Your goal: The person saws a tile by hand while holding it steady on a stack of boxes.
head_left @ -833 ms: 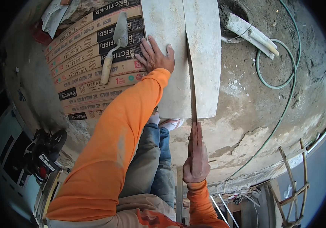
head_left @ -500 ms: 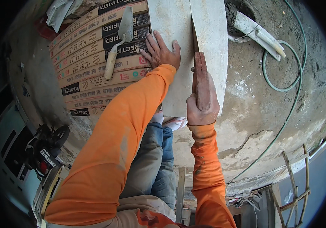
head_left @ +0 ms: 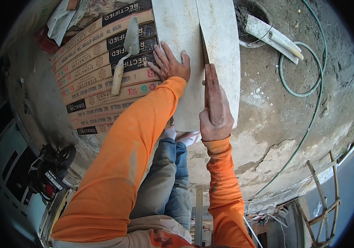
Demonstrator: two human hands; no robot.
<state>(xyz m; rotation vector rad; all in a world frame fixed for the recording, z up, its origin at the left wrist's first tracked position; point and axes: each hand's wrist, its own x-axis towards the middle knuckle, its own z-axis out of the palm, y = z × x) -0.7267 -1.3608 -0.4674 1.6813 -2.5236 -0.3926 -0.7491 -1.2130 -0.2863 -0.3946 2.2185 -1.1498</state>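
A large pale grey tile (head_left: 179,29) lies in front of me, its left side resting on a stack of flat cardboard boxes (head_left: 98,89). My left hand (head_left: 169,64) presses flat on the tile near its left edge, fingers spread. My right hand (head_left: 216,113) is closed around the reddish wooden handle of a thin-bladed cutting tool (head_left: 208,74). The blade runs up along a straight line across the tile, with the narrower part of the tile (head_left: 222,37) to its right.
A trowel (head_left: 125,51) with a wooden handle lies on the boxes. A bucket (head_left: 251,20) holding flat sticks and a green hose (head_left: 309,82) sit on the rough concrete floor at the right. A power tool (head_left: 51,169) is lower left, a ladder frame (head_left: 325,194) lower right.
My right hand has moved forward from the tile's near edge up onto the tile, carrying the cutting tool along the line. My left hand has stayed pressed on the tile.
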